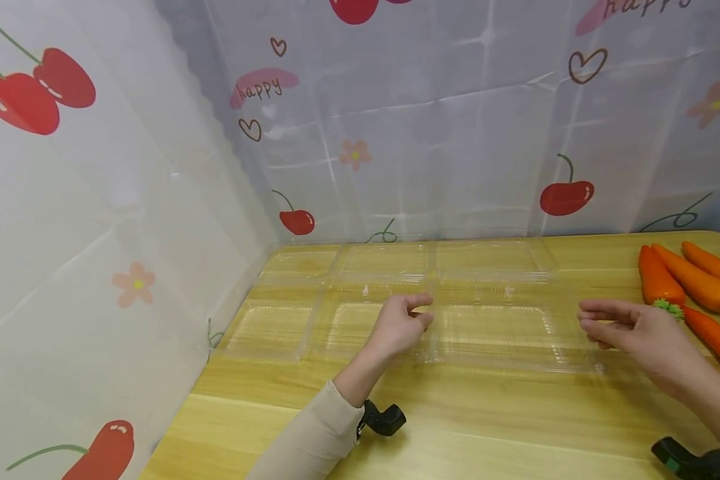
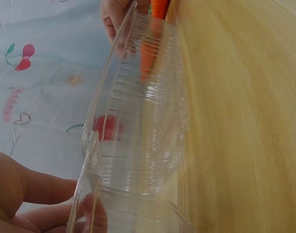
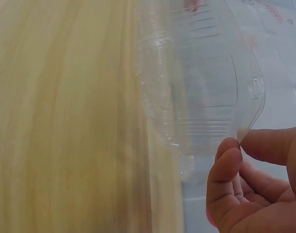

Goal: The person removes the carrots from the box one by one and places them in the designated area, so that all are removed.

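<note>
A clear plastic container with ribbed walls stands open at the right of a row on the wooden table. My left hand pinches the rim at its left side; in the left wrist view the thumb is outside and the fingers show through the plastic. At the opposite side, my right hand holds the rim between thumb and index finger, as the right wrist view shows. Two similar clear containers lie farther left, one of them partly behind my left hand. Shallower clear panels lie behind the row.
Several orange carrots with green tops lie at the right of the wooden table, beyond my right hand. A cherry-printed sheet hangs along the back and left side, close to the containers.
</note>
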{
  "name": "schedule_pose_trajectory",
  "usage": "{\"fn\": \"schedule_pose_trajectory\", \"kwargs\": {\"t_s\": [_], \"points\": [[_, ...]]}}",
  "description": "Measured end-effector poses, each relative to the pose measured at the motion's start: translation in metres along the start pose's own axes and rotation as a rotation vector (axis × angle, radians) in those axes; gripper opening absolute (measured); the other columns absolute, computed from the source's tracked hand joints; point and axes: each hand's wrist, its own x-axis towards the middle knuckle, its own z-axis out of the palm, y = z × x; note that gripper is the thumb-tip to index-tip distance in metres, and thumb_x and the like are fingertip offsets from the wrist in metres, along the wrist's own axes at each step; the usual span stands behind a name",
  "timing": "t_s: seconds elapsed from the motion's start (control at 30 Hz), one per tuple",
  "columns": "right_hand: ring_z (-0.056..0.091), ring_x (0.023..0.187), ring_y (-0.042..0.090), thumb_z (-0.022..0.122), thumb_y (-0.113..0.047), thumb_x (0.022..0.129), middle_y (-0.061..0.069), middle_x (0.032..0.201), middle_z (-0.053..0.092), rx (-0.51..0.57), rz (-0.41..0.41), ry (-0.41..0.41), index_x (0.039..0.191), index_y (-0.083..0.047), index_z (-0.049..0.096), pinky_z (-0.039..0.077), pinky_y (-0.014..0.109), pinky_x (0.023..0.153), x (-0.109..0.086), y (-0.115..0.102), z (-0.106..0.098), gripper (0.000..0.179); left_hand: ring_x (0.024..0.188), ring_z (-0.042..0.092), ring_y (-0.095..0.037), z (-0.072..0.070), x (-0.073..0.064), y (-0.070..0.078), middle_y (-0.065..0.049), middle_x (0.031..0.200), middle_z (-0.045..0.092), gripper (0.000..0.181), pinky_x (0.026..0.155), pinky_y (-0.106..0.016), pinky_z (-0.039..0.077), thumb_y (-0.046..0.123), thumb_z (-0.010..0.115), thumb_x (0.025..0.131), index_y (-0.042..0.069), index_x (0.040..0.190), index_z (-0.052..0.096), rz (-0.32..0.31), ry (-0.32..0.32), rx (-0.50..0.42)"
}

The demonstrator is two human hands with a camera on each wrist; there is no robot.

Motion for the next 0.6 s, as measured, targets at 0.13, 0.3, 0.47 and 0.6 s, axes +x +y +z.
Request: {"fn": "schedule_pose_trajectory", "kwargs": {"t_s": [0.13, 0.3, 0.47, 0.6], "points": [[0.067, 0.08, -0.001, 0.061, -0.036, 0.105, -0.007, 0.108, 0.076, -0.004, -0.009, -0.012, 0.146, 0.011, 0.048, 0.06, 0.024, 0.068, 0.001, 0.001, -0.001, 0.064, 0.093, 0.068, -0.016, -0.001, 0.0, 0.0, -0.006, 0.141, 0.065, 0.036, 0.056, -0.023, 0.039, 0.009, 0.062, 0.102, 0.008, 0.137, 0.067, 0.005, -0.006, 0.005], [0.066, 0.081, 0.001, 0.059, -0.039, 0.106, 0.004, 0.116, 0.075, -0.031, -0.016, -0.04, 0.148, 0.009, 0.047, 0.059, 0.026, 0.068, 0.002, 0.001, -0.003, 0.065, 0.098, 0.067, -0.016, -0.002, -0.002, -0.001, -0.004, 0.148, 0.061, 0.036, 0.056, -0.024, 0.041, 0.015, 0.064, 0.102, 0.009, 0.138, 0.066, 0.037, -0.033, 0.069], [0.065, 0.083, 0.004, 0.055, -0.041, 0.107, 0.03, 0.131, 0.064, -0.119, -0.049, -0.042, 0.147, 0.008, 0.048, 0.058, 0.026, 0.066, 0.004, -0.001, -0.007, 0.063, 0.111, 0.068, -0.021, -0.005, -0.005, -0.002, -0.003, 0.152, 0.057, 0.041, 0.065, -0.025, 0.051, 0.022, 0.066, 0.102, 0.009, 0.141, 0.064, 0.082, -0.062, 0.203], [0.068, 0.087, 0.016, 0.056, -0.045, 0.106, 0.034, 0.135, 0.06, -0.22, -0.087, -0.02, 0.145, 0.006, 0.051, 0.058, 0.027, 0.063, 0.006, -0.006, -0.013, 0.065, 0.123, 0.065, -0.027, -0.01, -0.005, -0.001, -0.001, 0.154, 0.056, 0.045, 0.085, -0.034, 0.059, 0.028, 0.065, 0.103, 0.013, 0.145, 0.061, 0.116, -0.063, 0.336]]}}
